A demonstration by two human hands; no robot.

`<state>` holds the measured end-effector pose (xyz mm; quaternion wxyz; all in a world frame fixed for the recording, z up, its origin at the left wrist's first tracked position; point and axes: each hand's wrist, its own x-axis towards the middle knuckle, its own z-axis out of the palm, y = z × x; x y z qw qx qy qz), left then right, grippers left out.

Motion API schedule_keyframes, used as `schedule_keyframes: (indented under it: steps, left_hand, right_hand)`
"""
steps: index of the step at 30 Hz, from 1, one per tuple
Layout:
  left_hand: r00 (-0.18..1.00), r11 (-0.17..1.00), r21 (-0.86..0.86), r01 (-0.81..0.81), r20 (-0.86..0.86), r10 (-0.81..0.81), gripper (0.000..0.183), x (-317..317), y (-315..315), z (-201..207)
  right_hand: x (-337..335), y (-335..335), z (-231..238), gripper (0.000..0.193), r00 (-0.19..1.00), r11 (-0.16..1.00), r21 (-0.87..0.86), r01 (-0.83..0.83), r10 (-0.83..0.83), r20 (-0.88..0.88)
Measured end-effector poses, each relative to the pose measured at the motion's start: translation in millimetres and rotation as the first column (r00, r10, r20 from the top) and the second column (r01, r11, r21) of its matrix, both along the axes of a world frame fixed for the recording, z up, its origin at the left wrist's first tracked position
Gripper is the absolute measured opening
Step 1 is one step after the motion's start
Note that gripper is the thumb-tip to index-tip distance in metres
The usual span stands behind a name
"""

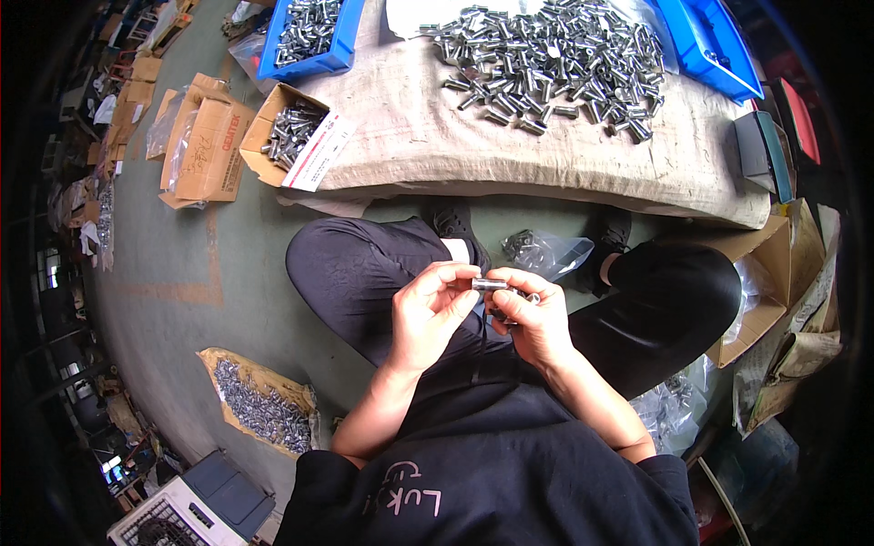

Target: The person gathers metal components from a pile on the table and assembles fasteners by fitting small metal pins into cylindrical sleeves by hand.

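Note:
Over my lap, my left hand and my right hand meet at a short shiny metal cylinder. Its left end is pinched by my left fingertips, while the right thumb and forefinger grip the other end. More small metal parts stick out between the curled fingers of my right hand; their exact kind is hard to make out. Beyond my hands, a pile of similar metal cylinders is spread over the cloth-covered table.
A blue bin and an open carton of metal parts stand at the table's left, another blue bin at its right. A plastic bag lies between my feet. On the floor at left sits a carton of small parts.

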<state>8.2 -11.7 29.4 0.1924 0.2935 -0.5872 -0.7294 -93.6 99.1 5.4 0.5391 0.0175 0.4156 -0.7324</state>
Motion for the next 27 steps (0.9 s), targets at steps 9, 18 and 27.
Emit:
schedule_keyframes:
  steps: [9,18,27]
  left_hand:
    - [0.994,0.997,-0.075,-0.017,-0.109,0.009,0.019,-0.4,2.0,-3.6]
    - [0.996,0.783,-0.616,0.084,0.018,-0.092,0.02,-15.6,13.6,-6.7]
    - [0.959,0.983,-0.136,0.121,0.272,-0.081,0.028,-39.7,14.4,-75.3]
  right_hand:
    - [-0.1,0.5,-2.5,0.025,0.998,1.0,-0.018,0.01,-0.009,0.063]
    - [-3.8,1.2,-17.5,0.029,0.932,0.989,-0.143,0.03,0.024,0.362]
    - [-40.1,67.9,-61.3,0.025,0.883,0.982,-0.028,0.188,-0.156,0.442]
